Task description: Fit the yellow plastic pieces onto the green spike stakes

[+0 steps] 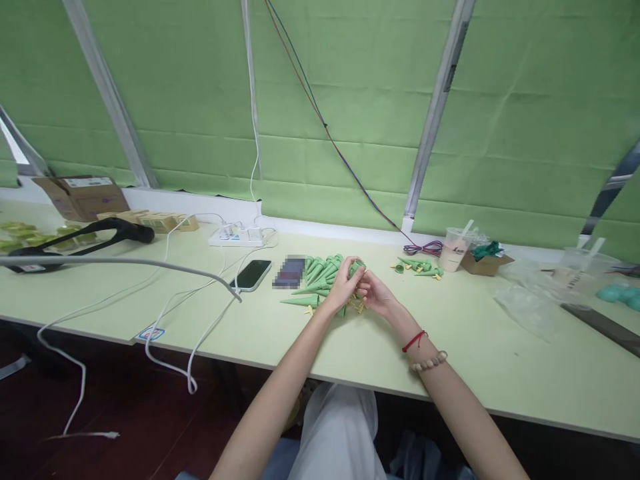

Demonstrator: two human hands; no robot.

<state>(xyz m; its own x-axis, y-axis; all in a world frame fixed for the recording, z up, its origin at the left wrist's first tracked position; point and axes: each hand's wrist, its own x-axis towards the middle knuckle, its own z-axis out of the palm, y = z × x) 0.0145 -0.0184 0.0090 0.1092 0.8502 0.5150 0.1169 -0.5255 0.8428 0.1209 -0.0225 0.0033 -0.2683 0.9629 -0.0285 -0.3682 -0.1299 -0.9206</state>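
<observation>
Green cone [357,268] pinched between left hand [344,285] and right hand [373,293]. Cone pile [317,277] beside them, seemingly finished; few more cones [420,267] apart; remainder not judged.

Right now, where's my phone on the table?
In the head view, the phone lies screen-up on the table, left of the green cones and the left hand, beside the white cables.

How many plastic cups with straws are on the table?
2. One cup stands beside the small cardboard box, right of the hands. The other cup stands farther right, near the table's back edge.
</observation>
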